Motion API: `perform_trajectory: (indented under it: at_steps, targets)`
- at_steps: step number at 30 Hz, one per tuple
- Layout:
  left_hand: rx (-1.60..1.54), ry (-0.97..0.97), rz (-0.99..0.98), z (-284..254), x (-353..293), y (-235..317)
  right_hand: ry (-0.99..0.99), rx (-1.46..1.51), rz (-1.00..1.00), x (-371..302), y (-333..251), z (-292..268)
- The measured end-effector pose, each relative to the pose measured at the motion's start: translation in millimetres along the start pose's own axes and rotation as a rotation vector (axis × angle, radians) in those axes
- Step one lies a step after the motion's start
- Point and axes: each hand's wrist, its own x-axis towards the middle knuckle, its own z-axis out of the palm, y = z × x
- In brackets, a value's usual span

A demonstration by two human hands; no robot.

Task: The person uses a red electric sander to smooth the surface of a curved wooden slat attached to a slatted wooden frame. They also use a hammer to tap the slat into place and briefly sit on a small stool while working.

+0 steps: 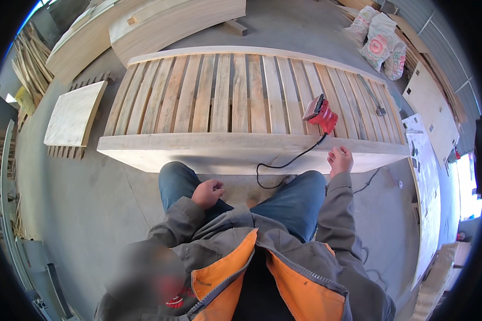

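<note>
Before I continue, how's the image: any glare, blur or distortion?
Head view: the pale slatted wooden frame's far rail bows; head view: white glare fills the bright opening at right; head view: a round blur hides part of the grey, orange-lined jacket.

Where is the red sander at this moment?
In the head view, the sander rests right of centre on the slats, just beyond the right hand.

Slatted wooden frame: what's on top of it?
Red sander on the slats, right of centre, black cord over the near rail; farther right, a thin grey tool. Slat surface under the sander is hidden.
</note>
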Motion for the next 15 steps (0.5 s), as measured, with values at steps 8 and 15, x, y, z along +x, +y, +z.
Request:
perform_trajectory:
  at_steps: [8,15]
  targets:
    - [-0.056,0.013,0.001,2,16,-14,-0.102,-0.031,0.000,-9,8,28]
    - [-0.149,-0.045,-0.119,11,33,-25,-0.418,-0.123,-0.062,-22,32,64]
